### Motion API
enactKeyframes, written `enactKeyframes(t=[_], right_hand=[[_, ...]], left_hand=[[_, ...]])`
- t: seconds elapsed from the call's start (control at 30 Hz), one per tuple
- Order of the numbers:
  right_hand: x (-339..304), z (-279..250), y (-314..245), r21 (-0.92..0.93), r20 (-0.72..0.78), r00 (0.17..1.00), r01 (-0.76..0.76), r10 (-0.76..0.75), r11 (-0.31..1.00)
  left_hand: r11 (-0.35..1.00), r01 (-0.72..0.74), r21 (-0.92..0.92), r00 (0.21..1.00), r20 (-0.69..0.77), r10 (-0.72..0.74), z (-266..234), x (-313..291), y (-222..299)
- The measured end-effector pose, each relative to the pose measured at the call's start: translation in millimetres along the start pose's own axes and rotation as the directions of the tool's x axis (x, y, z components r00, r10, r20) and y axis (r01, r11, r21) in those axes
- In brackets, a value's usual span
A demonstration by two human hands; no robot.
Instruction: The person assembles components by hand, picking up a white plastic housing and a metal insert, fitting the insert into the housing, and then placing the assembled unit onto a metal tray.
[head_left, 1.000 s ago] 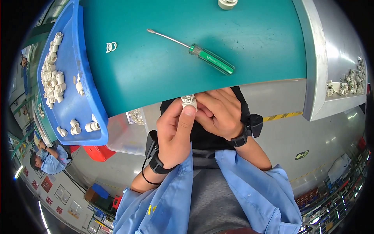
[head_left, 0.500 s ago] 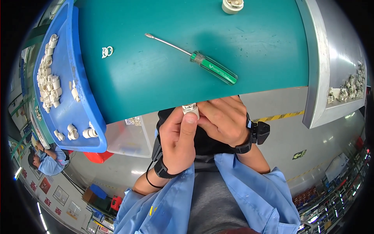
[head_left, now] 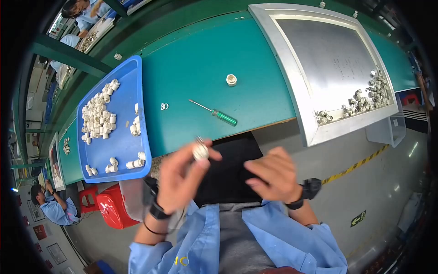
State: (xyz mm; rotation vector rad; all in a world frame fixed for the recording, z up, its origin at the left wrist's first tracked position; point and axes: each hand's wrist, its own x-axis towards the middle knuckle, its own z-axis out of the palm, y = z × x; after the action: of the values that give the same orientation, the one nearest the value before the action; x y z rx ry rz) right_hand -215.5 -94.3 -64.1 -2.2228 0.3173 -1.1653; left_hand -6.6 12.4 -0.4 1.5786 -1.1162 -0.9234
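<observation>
- Left hand [head_left: 175,179] and right hand [head_left: 276,177] are moving apart in the head view; half a second ago, both were meeting at the white socket [head_left: 200,152].
- Left hand: thumb and fingers are clamping the socket, which is sitting above the lap, near the front edge of the green table [head_left: 191,68]. Metal is projecting from its far end; blur is hiding finer detail.
- Right hand: its thumb and bent fingers are standing apart, well clear of the socket.
- Table, middle: a screwdriver [head_left: 224,118] is lying with its green handle toward the right and its tip toward the back left. Thin white rings [head_left: 164,106] are lying left of the tip. A white cup [head_left: 231,80] is resting farther back.
- Table, left: a blue tray [head_left: 145,157] is holding many white pieces [head_left: 98,118], mostly heaped along its left side.
- Table, right: a metal tray [head_left: 315,50] is holding small metal parts [head_left: 360,101] along its near and right sides.
- Floor, left: a red stool [head_left: 114,208] is standing below the blue tray.
</observation>
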Motion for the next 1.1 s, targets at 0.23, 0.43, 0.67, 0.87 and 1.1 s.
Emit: enactKeyframes(t=[0.23,0.43,0.67,0.87,1.1], right_hand=[[21.6,-116.4,64.2,-0.531,-0.286,0.948,-0.279,0.14,0.8],[36.3,-153.6,83.6,-0.703,-0.152,0.893,-0.399,0.424,0.589],[45.1,-152.7,70.7,-0.618,-0.062,0.815,-0.485,0.577,0.618],[55.9,-150.4,65.7,-0.557,0.072,0.84,-0.413,0.537,0.72],[48.6,-140.9,72.9,-0.477,0.163,0.817,-0.426,0.553,0.769]], left_hand=[[0.939,-0.306,0.16,0.948,-0.039,0.315,-65.2,199.8,15.9],[0.861,-0.362,0.359,0.926,0.035,0.375,-50.3,397.9,-9.7],[0.681,-0.167,0.713,0.984,0.077,0.161,-22.2,477.1,-45.0],[0.662,-0.35,0.663,0.882,-0.005,0.471,-61.8,417.1,-18.4],[0.768,-0.416,0.486,0.888,0.037,0.458,-147.9,203.3,67.3]])
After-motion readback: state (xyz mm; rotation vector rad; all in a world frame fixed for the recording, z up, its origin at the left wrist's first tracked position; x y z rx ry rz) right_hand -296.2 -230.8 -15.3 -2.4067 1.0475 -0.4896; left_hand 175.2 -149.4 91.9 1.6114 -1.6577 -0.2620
